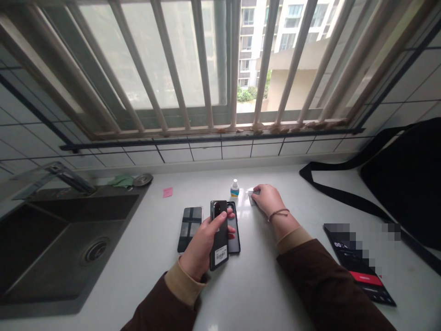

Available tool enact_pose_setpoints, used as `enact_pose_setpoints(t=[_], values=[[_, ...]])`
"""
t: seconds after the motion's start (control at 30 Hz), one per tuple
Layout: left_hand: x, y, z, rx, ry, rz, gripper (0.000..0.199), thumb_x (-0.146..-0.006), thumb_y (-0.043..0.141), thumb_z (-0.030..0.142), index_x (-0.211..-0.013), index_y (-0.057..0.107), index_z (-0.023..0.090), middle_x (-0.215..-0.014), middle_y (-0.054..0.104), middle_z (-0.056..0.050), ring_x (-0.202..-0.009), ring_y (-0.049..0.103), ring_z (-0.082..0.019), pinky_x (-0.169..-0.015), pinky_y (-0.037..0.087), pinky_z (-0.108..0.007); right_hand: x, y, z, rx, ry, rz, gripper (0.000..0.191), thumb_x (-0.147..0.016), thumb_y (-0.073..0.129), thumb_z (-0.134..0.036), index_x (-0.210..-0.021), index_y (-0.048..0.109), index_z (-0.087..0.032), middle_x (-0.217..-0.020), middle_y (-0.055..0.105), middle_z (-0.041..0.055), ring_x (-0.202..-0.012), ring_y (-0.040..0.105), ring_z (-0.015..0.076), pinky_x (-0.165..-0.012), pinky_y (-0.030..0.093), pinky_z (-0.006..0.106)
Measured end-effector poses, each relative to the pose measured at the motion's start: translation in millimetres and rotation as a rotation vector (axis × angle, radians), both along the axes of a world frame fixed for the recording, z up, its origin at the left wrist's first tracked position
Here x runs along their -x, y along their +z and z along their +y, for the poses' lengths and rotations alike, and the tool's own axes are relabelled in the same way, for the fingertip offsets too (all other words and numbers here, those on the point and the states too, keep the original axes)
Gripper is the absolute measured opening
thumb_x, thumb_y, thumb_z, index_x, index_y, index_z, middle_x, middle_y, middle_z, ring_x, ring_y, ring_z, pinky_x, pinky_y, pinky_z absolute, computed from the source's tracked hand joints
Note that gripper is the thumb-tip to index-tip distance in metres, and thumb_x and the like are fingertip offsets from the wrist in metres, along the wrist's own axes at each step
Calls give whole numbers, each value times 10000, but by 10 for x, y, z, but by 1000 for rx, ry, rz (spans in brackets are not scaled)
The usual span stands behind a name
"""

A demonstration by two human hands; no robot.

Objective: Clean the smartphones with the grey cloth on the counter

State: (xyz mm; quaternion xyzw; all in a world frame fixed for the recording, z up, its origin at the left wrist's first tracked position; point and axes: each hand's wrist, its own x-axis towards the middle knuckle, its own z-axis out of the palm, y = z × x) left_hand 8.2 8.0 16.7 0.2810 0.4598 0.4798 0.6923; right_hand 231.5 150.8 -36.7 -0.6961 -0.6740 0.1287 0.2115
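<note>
My left hand is wrapped round a dark phone, its back turned up with camera lenses at the top and a white barcode label near the bottom. Partly behind it, a black phone case lies on the counter. Left of that rests a second phone, screen up. Farther right, my right hand has its fingertips pinched on a small grey flat piece at the counter surface; its kind is unclear. Between the hands, toward the wall, stands a small white bottle with a blue and yellow label.
A sink with a faucet is on the left, a green cloth at its back edge. A pink note lies nearby. On the right are a tablet or phone with a lit screen and a black bag with its strap.
</note>
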Motion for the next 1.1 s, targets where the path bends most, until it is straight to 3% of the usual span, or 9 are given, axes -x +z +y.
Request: enact_pose_setpoints(t=[0.17, 0.3, 0.4, 0.5, 0.57, 0.7, 0.77, 0.93, 1.1], values=[[7, -1, 8, 34, -22, -60, 495, -896, 804, 465, -1261, 749, 135, -1049, 775, -133, -753, 724, -184, -677, 604, -293, 27, -13, 48, 9, -4, 57, 211, -864, 715, -213, -1038, 834, -197, -1093, 812, 103, -1058, 725, 256, -944, 498, 291], [13, 8, 13, 57, -10, -201, 632, -965, 617, 675, -1237, 758, 123, -1096, 751, -136, -741, 709, -182, -698, 623, -327, -31, 38, -8, -2, -40, 63, 216, -876, 720, -235, -1055, 832, -187, -1111, 759, 131, -1045, 717, 268, -959, 502, 317], [20, 20, 17, 38, 21, -278, 764, -987, 469, 759, -1220, 761, 93, -1003, 735, -129, -728, 700, -194, -715, 632, -350, -64, 172, -123, -54, -91, 53, 323, -883, 739, -267, -1183, 799, -162, -1269, 647, 195, -1095, 693, 315, -1010, 496, 381], [22, 26, 26, 50, 48, -302, 723, -995, 495, 730, -1227, 754, 96, -941, 725, -106, -720, 695, -184, -710, 632, -334, -28, 374, -337, -133, -101, 58, 363, -939, 703, -307, -1270, 748, -166, -1361, 578, 211, -1230, 625, 360, -1082, 466, 438], [19, 18, 36, 57, 74, -304, 693, -994, 527, 710, -1239, 743, 98, -936, 728, -100, -719, 696, -175, -713, 634, -324, 54, 495, -542, -150, 1, 195, 291, -993, 651, -362, -1208, 748, -194, -1264, 648, 169, -1082, 682, 308, -981, 530, 421], [5, -22, 57, 49, 148, -311, 677, -985, 550, 705, -1237, 719, 100, -927, 733, -102, -743, 709, -174, -800, 655, -355, 319, 560, -985, 208, 374, 703, 396, -1028, 566, -579, -1209, 710, -258, -1049, 728, 87, -867, 710, 246, -710, 591, 361], [-7, -41, 54, 32, 164, -283, 619, -962, 628, 670, -1243, 699, 123, -947, 741, -104, -787, 732, -191, -826, 661, -379, 450, 511, -1147, 477, 475, 959, 562, -1022, 476, -713, -1360, 621, -288, -1128, 713, 97, -941, 715, 256, -638, 615, 336], [-36, -59, 19, -133, 35, -107, 501, -893, 843, 411, -1298, 666, 174, -1213, 741, -132, -979, 757, -228, -780, 647, -318, 590, 398, -1284, 738, 447, 1309, 686, -1022, 387, -784, -1530, 472, -330, -1216, 701, 124, -1015, 737, 269, -617, 659, 355], [-33, -84, 35, -301, -50, 1, 584, -900, 833, 266, -1442, 622, 222, -1504, 634, -132, -1412, 583, -292, -1142, 505, -375, 562, 361, -1257, 796, 390, 1460, 758, -1048, 260, -776, -1434, 615, -228, -1187, 755, 174, -1007, 765, 290, -612, 659, 341]])
